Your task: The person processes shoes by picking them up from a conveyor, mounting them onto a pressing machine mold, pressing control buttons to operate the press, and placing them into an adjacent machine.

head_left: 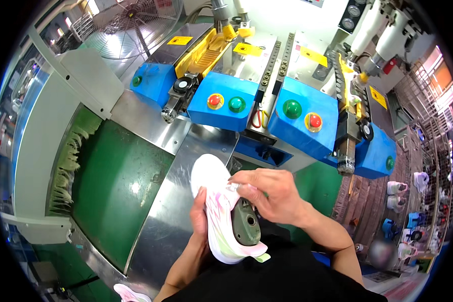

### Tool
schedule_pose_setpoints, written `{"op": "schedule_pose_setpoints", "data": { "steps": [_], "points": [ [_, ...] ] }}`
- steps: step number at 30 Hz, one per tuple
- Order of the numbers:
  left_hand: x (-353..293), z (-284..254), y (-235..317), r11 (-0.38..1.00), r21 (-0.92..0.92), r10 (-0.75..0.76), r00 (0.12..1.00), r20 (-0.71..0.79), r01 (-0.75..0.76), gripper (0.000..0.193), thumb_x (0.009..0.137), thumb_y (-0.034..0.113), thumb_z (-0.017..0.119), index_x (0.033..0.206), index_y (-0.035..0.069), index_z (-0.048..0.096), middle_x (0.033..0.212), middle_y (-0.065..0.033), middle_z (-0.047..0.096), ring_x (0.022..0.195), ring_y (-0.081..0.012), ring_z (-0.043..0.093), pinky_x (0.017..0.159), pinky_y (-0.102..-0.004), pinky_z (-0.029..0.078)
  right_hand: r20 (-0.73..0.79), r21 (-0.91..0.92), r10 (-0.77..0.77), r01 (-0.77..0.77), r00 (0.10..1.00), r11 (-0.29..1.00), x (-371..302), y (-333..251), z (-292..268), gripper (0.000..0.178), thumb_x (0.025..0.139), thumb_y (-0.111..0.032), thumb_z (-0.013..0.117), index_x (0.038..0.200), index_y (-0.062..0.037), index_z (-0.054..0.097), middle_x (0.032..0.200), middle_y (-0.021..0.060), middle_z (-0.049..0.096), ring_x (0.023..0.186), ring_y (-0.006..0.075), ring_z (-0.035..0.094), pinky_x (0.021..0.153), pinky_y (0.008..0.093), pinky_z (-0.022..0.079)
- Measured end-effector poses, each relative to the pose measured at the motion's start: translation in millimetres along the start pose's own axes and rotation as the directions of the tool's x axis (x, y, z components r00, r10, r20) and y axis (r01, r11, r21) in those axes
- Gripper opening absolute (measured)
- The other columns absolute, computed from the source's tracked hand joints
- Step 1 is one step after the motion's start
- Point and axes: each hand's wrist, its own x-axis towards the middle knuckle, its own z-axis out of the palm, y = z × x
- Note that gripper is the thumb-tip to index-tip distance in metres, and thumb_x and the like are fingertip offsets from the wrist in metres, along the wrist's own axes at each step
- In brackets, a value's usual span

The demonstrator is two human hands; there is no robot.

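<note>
A white sneaker (217, 221) with pink and pale green tints is held in front of my body, its toe pointing away from me. A dark green shoe last (246, 225) fills its opening. My left hand (200, 216) grips the sneaker along its left side, the thumb lying on the upper. My right hand (272, 194) is closed in a pinch at the lace area, above the last. What its fingertips hold looks like white lace, partly hidden by the fingers. A green pull tab (262, 257) sticks out at the heel.
A machine with blue housings (221, 100), red and green buttons and yellow guides stands ahead. On the left, a green conveyor belt (126, 186) runs out of a bristle-edged opening. Another pink-white shoe (131, 293) sits at the lower left. A rack (423, 211) with several shoes stands right.
</note>
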Motion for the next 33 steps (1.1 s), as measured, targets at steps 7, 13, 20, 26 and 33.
{"op": "schedule_pose_setpoints", "data": {
  "steps": [7,13,20,26,33],
  "points": [
    [28.2,45.7,15.2,0.929,0.000,-0.367,0.922,0.122,0.370,0.061,0.089,0.058,0.041,0.115,0.004,0.053,0.091,-0.0134,0.062,0.074,-0.0248,0.063,0.059,-0.0330,0.053,-0.066,0.186,0.223,-0.207,0.973,0.961,19.1,23.5,-7.8,0.018,0.092,-0.013,0.060,0.098,0.0010,0.068,0.072,0.0118,0.067,0.052,0.0137,0.063,0.047,0.0263,0.049],
    [70.1,19.0,30.5,0.964,0.264,-0.073,0.976,0.207,0.016,0.063,0.090,0.049,0.043,0.125,-0.003,0.046,0.109,-0.0190,0.061,0.096,-0.0288,0.062,0.081,-0.0433,0.053,-0.052,0.526,0.505,-0.406,0.862,0.747,-9.7,25.3,6.6,0.043,0.086,-0.016,0.067,0.125,-0.0035,0.054,0.121,0.0089,0.057,0.104,0.0163,0.057,0.083,0.0286,0.049],
    [87.1,26.3,52.9,0.933,0.311,-0.051,0.791,0.610,-0.179,0.095,0.080,0.041,0.059,0.148,0.001,0.006,0.150,-0.0257,0.020,0.137,-0.0347,0.029,0.109,-0.0448,0.034,0.040,0.411,0.514,-0.483,0.857,0.773,-15.4,15.6,41.8,0.067,0.083,-0.022,0.072,0.136,-0.0005,0.039,0.136,0.0178,0.039,0.122,0.0282,0.044,0.102,0.0343,0.036],
    [90.6,43.4,33.8,0.947,0.299,-0.079,0.813,0.578,-0.121,0.088,0.082,0.040,0.056,0.147,-0.001,0.012,0.149,-0.0225,0.024,0.137,-0.0309,0.029,0.111,-0.0437,0.029,-0.144,0.507,0.500,-0.370,0.854,0.778,-26.0,20.8,30.1,0.055,0.088,-0.023,0.067,0.131,0.0022,0.044,0.137,0.0149,0.038,0.120,0.0217,0.044,0.101,0.0331,0.037],
    [79.0,74.0,-43.5,0.847,0.531,-0.225,0.906,0.359,0.000,0.063,0.090,0.022,0.054,0.140,-0.005,0.028,0.134,-0.0183,0.045,0.122,-0.0258,0.047,0.104,-0.0386,0.037,-0.048,0.899,0.878,-0.362,0.477,0.245,-103.6,52.9,-21.2,0.046,0.090,-0.024,0.065,0.125,0.0020,0.050,0.119,0.0068,0.055,0.105,0.0131,0.052,0.095,0.0284,0.040]
  ]
}}
